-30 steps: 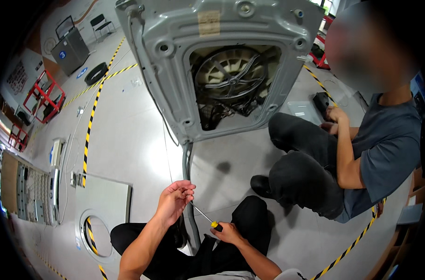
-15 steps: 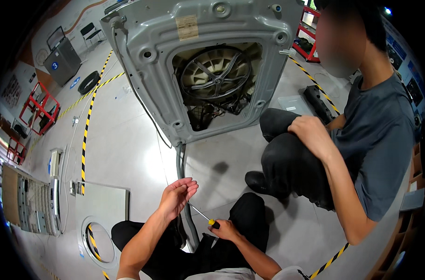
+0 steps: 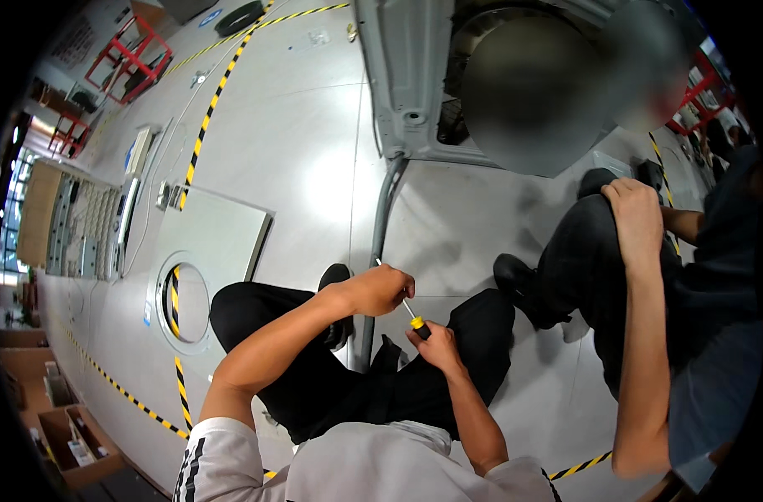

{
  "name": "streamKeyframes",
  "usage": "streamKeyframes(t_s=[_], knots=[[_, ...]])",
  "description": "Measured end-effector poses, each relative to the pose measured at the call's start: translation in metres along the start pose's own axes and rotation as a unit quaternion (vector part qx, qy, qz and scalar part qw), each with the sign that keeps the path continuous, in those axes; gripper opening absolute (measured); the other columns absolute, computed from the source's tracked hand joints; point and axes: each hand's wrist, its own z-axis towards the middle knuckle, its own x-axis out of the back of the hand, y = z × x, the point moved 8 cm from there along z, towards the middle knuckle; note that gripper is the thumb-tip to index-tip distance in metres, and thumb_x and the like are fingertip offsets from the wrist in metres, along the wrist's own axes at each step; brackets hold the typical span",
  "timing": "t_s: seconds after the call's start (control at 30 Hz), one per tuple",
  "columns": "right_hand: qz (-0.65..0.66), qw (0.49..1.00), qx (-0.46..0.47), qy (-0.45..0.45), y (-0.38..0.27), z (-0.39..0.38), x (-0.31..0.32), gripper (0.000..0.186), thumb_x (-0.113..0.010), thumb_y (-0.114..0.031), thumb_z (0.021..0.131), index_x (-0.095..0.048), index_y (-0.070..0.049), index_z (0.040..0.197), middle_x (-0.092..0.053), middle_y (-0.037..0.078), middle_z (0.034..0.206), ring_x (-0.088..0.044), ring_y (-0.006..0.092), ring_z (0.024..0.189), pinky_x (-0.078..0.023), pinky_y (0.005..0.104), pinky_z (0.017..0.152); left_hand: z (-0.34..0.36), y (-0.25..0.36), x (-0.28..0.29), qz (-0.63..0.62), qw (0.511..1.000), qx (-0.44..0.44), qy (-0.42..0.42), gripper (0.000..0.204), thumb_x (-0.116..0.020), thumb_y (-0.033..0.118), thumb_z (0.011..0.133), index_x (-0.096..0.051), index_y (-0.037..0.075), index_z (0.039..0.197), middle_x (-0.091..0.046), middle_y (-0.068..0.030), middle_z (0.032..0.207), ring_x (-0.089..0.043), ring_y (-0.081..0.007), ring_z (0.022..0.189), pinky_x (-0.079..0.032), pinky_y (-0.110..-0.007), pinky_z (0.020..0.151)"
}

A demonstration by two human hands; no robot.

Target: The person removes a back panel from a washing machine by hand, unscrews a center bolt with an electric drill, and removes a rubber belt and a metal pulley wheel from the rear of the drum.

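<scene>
My right hand [image 3: 438, 347] is closed around the yellow and black handle of a screwdriver [image 3: 417, 324], its metal shaft slanting up and to the left. Across that shaft lies my left hand [image 3: 377, 289], back turned up and fingers curled. Its palm side is hidden, so whatever it holds does not show. Both hands are above my bent legs, close to a grey corrugated hose [image 3: 387, 205] running along the floor. The hose meets the lower corner of a grey washing machine cabinet [image 3: 408, 84] with a large opening, partly covered by a blurred patch.
A co-worker crouches at the right, one hand [image 3: 637, 219] on a knee. Left of me lies a pale panel with a round hole [image 3: 222, 230]. Black and yellow tape [image 3: 205, 125] marks the floor. Farther left are a red cart [image 3: 130, 58] and open boxes [image 3: 76, 439].
My view has tipped down and left. My left hand has turned from palm showing to back up, fingers curled over the screwdriver shaft. My right hand still grips the handle.
</scene>
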Motion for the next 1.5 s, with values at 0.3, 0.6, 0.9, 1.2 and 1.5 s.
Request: streamKeyframes(t_s=[0.3, 0.6, 0.9, 1.2, 1.5], knots=[[0.312, 0.936, -0.161, 0.004, 0.021, 0.005, -0.002, 0.028, -0.067, -0.030, 0.084, -0.056, -0.005, 0.079, -0.051, 0.000, 0.059, -0.051, 0.0092, 0.048, -0.042, 0.0237, 0.045, -0.001, -0.025, 0.003, -0.043, 0.999, 0.020, 0.015, 0.023, -0.061, 0.019, 0.084, -0.064, -0.002, 0.094, -0.067, -0.0170, 0.085, -0.065, -0.0304, 0.081, -0.050, -0.037, 0.073], [0.498, 0.849, -0.178, 0.018, 0.018, 0.010, 0.001, 0.029, -0.064, -0.031, 0.086, -0.057, -0.002, 0.089, -0.053, 0.002, 0.065, -0.053, 0.0119, 0.053, -0.044, 0.0254, 0.050, 0.022, -0.040, -0.010, -0.357, 0.931, 0.071, -0.012, 0.022, -0.057, 0.014, 0.088, -0.061, -0.005, 0.098, -0.062, -0.0078, 0.083, -0.060, -0.0143, 0.071, -0.050, -0.026, 0.063], [0.371, 0.927, -0.021, 0.054, -0.029, -0.004, 0.033, 0.028, -0.064, -0.030, 0.084, -0.061, -0.002, 0.086, -0.060, 0.003, 0.060, -0.059, 0.0113, 0.053, -0.046, 0.0265, 0.051, 0.027, -0.017, -0.015, -0.370, 0.908, 0.182, 0.077, 0.043, -0.063, 0.036, 0.087, -0.059, -0.004, 0.104, -0.055, -0.0007, 0.075, -0.048, -0.0070, 0.064, -0.040, -0.021, 0.058], [0.331, 0.940, 0.070, -0.037, -0.047, -0.024, 0.054, 0.030, -0.057, -0.028, 0.090, -0.061, 0.001, 0.095, -0.061, 0.004, 0.070, -0.056, 0.0104, 0.059, -0.044, 0.0258, 0.054, 0.038, 0.018, -0.037, -0.333, 0.924, 0.153, 0.112, 0.050, -0.043, 0.044, 0.096, -0.058, 0.004, 0.069, -0.054, -0.0019, 0.065, -0.051, -0.0116, 0.064, -0.039, -0.025, 0.060], [0.871, 0.476, -0.059, -0.104, -0.023, -0.017, 0.012, 0.042, -0.039, -0.046, 0.096, -0.058, -0.009, 0.091, -0.062, 0.004, 0.087, -0.058, 0.0153, 0.078, -0.047, 0.0310, 0.073, 0.045, 0.124, -0.054, -0.089, 0.991, 0.086, -0.049, 0.052, -0.039, 0.038, 0.098, -0.052, -0.001, 0.065, -0.052, -0.0070, 0.060, -0.050, -0.0177, 0.060, -0.041, -0.032, 0.059]])
